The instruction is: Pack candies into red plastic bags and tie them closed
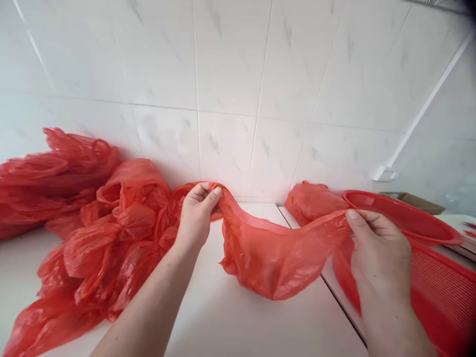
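A thin red plastic bag (275,258) is stretched between my two hands above the white table (230,322). My left hand (197,208) pinches one end of its top edge between thumb and fingers. At the other end, my right hand (375,243) grips the edge the same way. Between them the bag sags in a curve, its lower part hanging close over the tabletop. Whether anything lies inside it I cannot tell. Beside my left forearm is a heap of crumpled red plastic bags (107,238).
Another bunched red bag (312,201) rests by the tiled wall (230,99). On the right stand a red plastic basin (401,215) and a red slotted basket (446,287). Behind them is a brown cardboard box (416,201). A wall socket (386,173) sits above. A dark seam crosses the table.
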`<action>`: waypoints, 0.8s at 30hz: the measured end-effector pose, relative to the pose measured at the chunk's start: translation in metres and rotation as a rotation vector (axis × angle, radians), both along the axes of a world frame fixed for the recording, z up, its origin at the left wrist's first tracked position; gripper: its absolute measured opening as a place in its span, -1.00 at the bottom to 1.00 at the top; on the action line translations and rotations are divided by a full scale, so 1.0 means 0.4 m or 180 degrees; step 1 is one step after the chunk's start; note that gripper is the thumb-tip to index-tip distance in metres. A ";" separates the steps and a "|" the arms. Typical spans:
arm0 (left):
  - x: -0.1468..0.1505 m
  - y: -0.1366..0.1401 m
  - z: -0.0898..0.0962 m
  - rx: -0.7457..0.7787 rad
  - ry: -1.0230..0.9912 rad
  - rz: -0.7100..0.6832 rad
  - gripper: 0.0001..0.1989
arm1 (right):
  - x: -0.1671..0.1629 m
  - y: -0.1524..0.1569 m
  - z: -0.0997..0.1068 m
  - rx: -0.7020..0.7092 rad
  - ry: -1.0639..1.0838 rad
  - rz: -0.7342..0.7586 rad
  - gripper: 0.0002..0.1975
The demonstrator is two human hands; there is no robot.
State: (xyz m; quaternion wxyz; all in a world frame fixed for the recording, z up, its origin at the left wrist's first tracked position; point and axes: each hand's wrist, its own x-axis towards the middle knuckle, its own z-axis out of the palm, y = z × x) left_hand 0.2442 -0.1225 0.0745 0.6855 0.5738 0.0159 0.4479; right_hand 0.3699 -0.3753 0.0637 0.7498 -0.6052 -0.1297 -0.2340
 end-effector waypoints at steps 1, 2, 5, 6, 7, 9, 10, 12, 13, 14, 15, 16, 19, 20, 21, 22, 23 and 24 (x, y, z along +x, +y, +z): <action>-0.002 -0.005 0.009 0.0027 -0.0040 0.0025 -0.80 | 0.009 0.017 0.019 0.0158 -0.0011 0.0138 -0.80; -0.003 -0.010 0.014 0.0061 -0.0032 0.0033 -0.80 | 0.016 0.035 0.034 0.0324 0.0052 0.0379 -0.78; -0.001 -0.027 0.014 0.0178 0.0165 -0.0095 -0.81 | 0.028 0.094 0.057 0.0731 0.0503 0.1385 -0.71; 0.001 -0.032 0.014 0.0226 0.0249 -0.0176 -0.82 | 0.028 0.112 0.059 0.0778 0.0640 0.1692 -0.69; 0.002 -0.038 0.013 0.0271 0.0323 -0.0251 -0.83 | 0.027 0.129 0.058 0.0814 0.0733 0.1955 -0.68; 0.004 -0.049 0.014 0.0382 0.0441 -0.0354 -0.83 | 0.022 0.156 0.048 0.0925 0.0792 0.2345 -0.71; 0.003 -0.053 0.015 0.0473 0.0478 -0.0376 -0.83 | 0.019 0.166 0.040 0.0983 0.0811 0.2501 -0.74; 0.000 -0.059 0.017 0.0799 0.0535 -0.0359 -0.83 | 0.010 0.177 0.019 0.1022 0.0836 0.2808 -0.72; -0.002 -0.060 0.017 0.1042 0.0557 -0.0303 -0.85 | 0.005 0.180 0.009 0.0966 0.0833 0.2957 -0.68; -0.003 -0.060 0.018 0.1314 0.0581 -0.0194 -0.87 | -0.002 0.180 0.001 0.0814 0.0831 0.3082 -0.64; -0.004 -0.061 0.018 0.1584 0.0608 -0.0031 -0.88 | -0.010 0.180 -0.007 0.0570 0.0843 0.3144 -0.64; -0.004 -0.062 0.017 0.1823 0.0649 0.0155 -0.87 | -0.019 0.180 -0.012 0.0252 0.0867 0.3132 -0.66; 0.003 -0.075 0.011 0.2261 0.0798 0.0450 -0.86 | -0.048 0.181 -0.018 -0.0894 0.0887 0.3124 -0.53; 0.006 -0.082 0.008 0.2304 0.0844 0.0389 -0.86 | -0.055 0.183 -0.018 -0.1214 0.0804 0.3266 -0.47; 0.010 -0.090 0.004 0.2315 0.0877 0.0268 -0.86 | -0.061 0.185 -0.018 -0.1464 0.0686 0.3443 -0.47; 0.013 -0.098 0.000 0.2280 0.0898 0.0149 -0.85 | -0.064 0.188 -0.017 -0.1646 0.0577 0.3590 -0.52; 0.016 -0.104 -0.004 0.2191 0.0918 0.0078 -0.86 | -0.064 0.191 -0.015 -0.1763 0.0527 0.3641 -0.61; 0.017 -0.108 -0.007 0.2067 0.0939 0.0067 -0.87 | -0.062 0.192 -0.013 -0.1829 0.0560 0.3558 -0.68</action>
